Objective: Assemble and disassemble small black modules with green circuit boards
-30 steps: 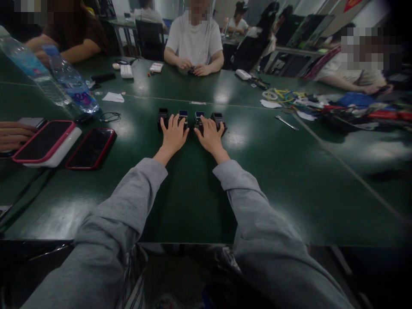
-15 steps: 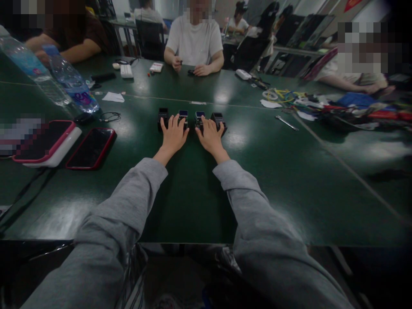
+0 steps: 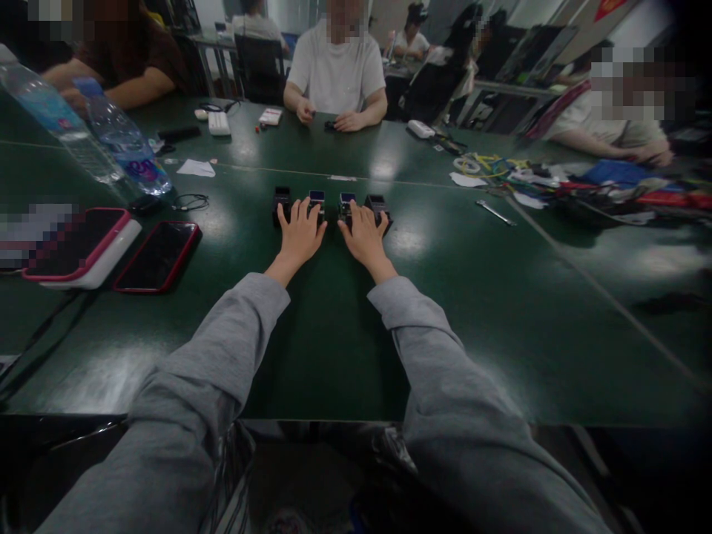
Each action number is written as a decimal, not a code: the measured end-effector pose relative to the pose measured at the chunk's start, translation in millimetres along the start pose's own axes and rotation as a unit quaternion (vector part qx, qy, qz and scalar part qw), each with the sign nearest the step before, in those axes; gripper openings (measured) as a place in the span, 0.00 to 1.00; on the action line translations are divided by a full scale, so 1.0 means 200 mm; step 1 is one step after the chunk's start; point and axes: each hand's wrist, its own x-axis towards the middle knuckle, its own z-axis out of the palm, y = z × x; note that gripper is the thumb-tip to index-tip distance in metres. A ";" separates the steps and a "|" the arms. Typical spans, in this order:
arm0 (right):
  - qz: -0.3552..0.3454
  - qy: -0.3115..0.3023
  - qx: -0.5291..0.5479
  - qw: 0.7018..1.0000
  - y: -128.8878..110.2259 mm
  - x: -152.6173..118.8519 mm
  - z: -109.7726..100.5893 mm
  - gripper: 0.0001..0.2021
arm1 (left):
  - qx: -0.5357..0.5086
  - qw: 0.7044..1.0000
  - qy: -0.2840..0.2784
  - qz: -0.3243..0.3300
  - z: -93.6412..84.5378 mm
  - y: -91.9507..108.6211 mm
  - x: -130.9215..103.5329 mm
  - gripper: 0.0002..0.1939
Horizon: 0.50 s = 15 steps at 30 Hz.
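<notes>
And there they lay, well in from the near edge of the surface [image 3: 334, 334]: a left black box [image 3: 282, 196] and a right black box [image 3: 377, 200], dark-topped and squarish, flanking two small devices [image 3: 317, 196] with bluish, pale-rimmed screens! The left hand [image 3: 299, 236] covered one pair, the right hand [image 3: 366, 236] the other, fingers [image 3: 303, 211] spread, lower casings partly hidden.

**Small items counted on the green table**

Four small dark devices [image 3: 282, 196] can be counted in a row at the centre of the frame. At the upper left, two plastic bottles [image 3: 127, 144] are seen — below them, two red-rimmed phones [image 3: 159, 256]. One wrench [image 3: 495, 213] is shown right of centre.
</notes>
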 end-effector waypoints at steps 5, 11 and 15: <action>0.011 0.008 0.015 1.000 -0.01 0.00 -0.02 0.34 | -0.007 1.000 -0.005 -0.002 -0.01 0.01 -0.01 0.29; 0.053 0.072 -0.006 0.996 -0.02 0.01 -0.04 0.33 | -0.015 1.000 -0.004 0.001 -0.03 0.02 -0.01 0.28; 0.131 0.129 -0.042 0.982 0.02 0.02 -0.03 0.29 | -0.004 1.000 -0.015 -0.001 -0.03 0.01 -0.01 0.29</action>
